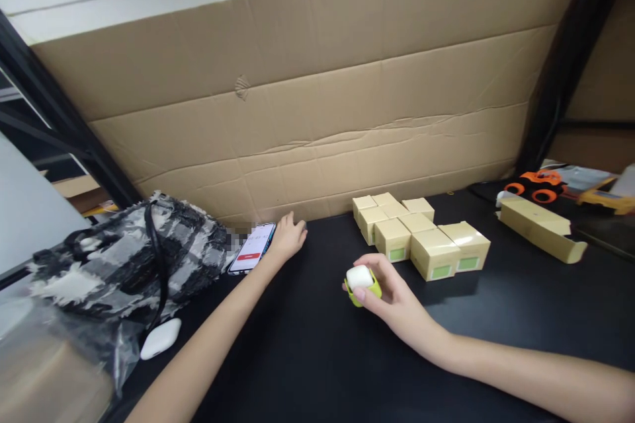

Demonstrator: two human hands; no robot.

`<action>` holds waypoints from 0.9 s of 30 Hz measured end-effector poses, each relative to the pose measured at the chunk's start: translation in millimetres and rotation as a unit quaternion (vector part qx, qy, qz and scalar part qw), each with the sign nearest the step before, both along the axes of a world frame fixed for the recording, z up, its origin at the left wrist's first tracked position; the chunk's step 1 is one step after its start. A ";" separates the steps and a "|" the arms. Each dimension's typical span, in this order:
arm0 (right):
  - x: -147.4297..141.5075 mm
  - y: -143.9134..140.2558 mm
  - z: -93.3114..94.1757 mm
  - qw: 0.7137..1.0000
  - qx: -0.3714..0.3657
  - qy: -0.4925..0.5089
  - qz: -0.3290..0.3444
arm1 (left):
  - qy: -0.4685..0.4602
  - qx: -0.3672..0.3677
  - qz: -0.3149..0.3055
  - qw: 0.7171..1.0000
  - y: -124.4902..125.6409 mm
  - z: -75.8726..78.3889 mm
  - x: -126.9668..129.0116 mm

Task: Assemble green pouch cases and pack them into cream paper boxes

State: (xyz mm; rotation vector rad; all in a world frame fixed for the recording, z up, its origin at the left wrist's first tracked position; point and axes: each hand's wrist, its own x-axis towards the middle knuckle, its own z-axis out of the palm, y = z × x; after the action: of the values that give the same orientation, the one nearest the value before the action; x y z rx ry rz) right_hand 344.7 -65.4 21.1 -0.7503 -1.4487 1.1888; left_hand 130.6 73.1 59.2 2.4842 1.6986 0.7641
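My right hand (394, 294) is closed around a small white rounded block in a lime-green holder (361, 279), held above the black tabletop with the thumb on its near side. What the block is cannot be made out. Beyond that hand stand several small cream boxes (434, 253) with green labels, set close together. My left hand (288, 238) reaches to the back of the table, just right of a phone (252, 249) with a lit screen. Its fingers look stretched out and slightly apart; a small dark spot shows at the fingertips.
A fringed black, grey and white bag (133, 251) lies at left, with a white rounded case (161, 338) and a clear plastic bag (54, 363) in front. An opened cream carton (538, 228) and an orange toy truck (538, 185) sit at right. A cardboard wall (317, 106) closes the back.
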 end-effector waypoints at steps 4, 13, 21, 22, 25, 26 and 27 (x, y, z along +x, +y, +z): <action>2.4 5.1 -0.1 1.000 -0.013 -0.007 -0.004 | 0.020 -0.017 -0.059 0.998 -25.5 -8.9 4.8; 17.9 8.8 26.1 0.998 0.047 -0.032 0.025 | -0.036 -0.058 -0.173 0.983 -138.6 -23.5 26.4; 26.4 11.2 37.0 0.967 0.146 -0.205 0.044 | -0.302 -0.217 -0.179 0.911 -162.6 -36.5 28.8; 26.1 10.8 36.6 0.961 0.152 -0.224 0.056 | -0.304 -0.233 -0.179 0.906 -162.0 -36.1 28.7; 24.1 8.7 34.7 0.944 0.165 -0.272 0.090 | -0.300 -0.257 -0.176 0.902 -161.4 -34.4 28.5; 23.4 7.7 34.2 0.937 0.168 -0.289 0.098 | -0.300 -0.258 -0.173 0.902 -161.5 -34.1 28.4; 22.8 6.8 34.0 0.931 0.173 -0.304 0.104 | -0.301 -0.259 -0.171 0.902 -161.7 -34.0 28.2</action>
State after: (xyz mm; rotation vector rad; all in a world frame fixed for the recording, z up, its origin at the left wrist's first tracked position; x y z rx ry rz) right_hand 367.5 -58.6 55.1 -0.7624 -2.2318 0.8394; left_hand 158.8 -88.6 25.2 1.8369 1.0354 0.7930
